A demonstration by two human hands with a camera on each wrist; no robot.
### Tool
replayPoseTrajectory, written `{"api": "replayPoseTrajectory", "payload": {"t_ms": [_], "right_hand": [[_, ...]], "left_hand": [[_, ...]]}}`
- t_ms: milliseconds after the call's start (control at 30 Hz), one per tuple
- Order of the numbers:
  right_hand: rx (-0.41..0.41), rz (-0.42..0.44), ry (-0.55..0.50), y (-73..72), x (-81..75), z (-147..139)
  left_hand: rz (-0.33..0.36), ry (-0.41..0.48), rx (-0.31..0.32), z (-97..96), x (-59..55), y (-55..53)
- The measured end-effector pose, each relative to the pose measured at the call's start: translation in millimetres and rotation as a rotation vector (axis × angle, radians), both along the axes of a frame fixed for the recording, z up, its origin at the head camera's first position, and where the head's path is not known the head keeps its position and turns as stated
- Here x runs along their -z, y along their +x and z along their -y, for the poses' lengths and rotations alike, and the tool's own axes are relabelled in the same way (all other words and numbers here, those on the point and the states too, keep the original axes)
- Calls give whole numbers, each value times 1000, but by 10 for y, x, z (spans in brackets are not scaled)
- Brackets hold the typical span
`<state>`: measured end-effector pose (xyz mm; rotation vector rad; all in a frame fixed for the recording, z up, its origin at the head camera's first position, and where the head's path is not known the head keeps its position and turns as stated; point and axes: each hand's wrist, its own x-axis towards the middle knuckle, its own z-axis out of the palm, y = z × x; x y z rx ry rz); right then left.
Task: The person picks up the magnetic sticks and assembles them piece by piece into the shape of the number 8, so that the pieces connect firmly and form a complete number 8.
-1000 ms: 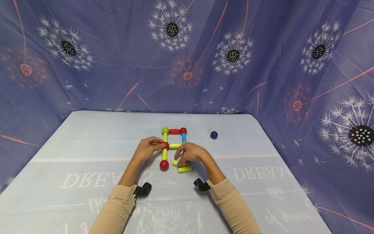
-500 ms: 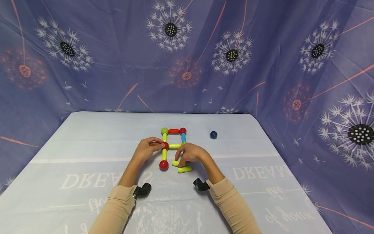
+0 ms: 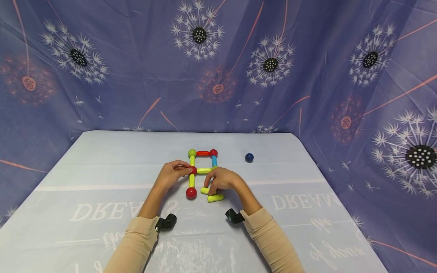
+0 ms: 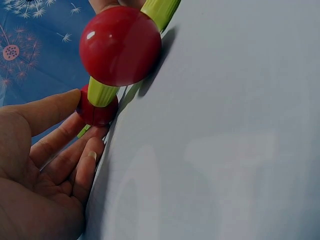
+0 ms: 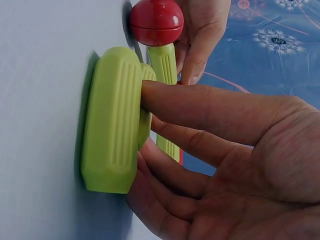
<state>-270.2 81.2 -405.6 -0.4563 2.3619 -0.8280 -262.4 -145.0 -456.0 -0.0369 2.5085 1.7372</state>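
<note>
In the head view, yellow-green, red and blue sticks join balls into a square with a stick reaching toward the person. My left hand pinches the red ball at the square's near left corner, thumb on one side and fingers on the other. A larger-looking red ball ends the near stick. My right hand holds a loose yellow-green stick between thumb and fingers, touching the table. A second yellow-green stick lies just in front of that thumb. The square's near right corner is hidden by the right hand.
A dark blue ball lies apart on the right of the table. A green ball and a red ball form the far corners, with a red stick between them. A patterned curtain hangs behind the table.
</note>
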Motion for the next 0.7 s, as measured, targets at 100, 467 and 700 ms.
{"api": "replayPoseTrajectory", "payload": {"t_ms": [100,467,700], "right_hand": [[5,-10,0,-8,19,5],[-8,-26,-12,14,-21,23],[-34,-23,-6,26,-42,36]], "left_hand": [[0,2,1,1,2,-1],[10,3,-7,-2,-17,-8],[8,8,-8,5,-22,-2]]}}
